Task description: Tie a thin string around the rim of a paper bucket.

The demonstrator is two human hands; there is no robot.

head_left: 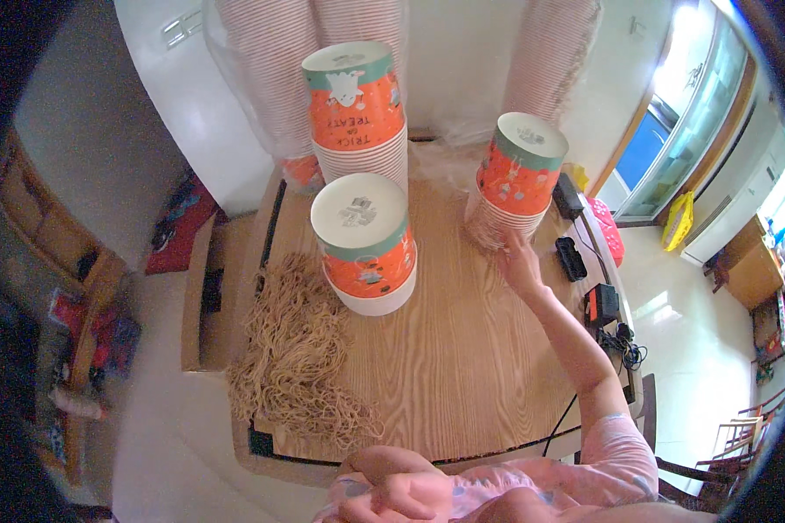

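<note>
My right hand (520, 266) reaches to the near side of a stack of orange paper buckets (521, 174) on the right of the table. Its fingers press at the rims low on the stack, where some clear plastic film also lies. The stack stands upside down, with green bands and white bases on top. Close to my body at the lower edge is my left hand (401, 495), its fingers curled; whatever they may hold is hidden. Left of centre, a shorter inverted paper bucket stack (368, 270) stands in front of a taller one (358, 109).
A tangled heap of tan cords (296, 366) covers the table's left side. Tall plastic-wrapped bucket stacks (266, 70) rise behind. Along the right edge lie a black case (571, 259), an orange-black device (602, 305) and cables (624, 349). A cardboard box (227, 296) stands left of the table.
</note>
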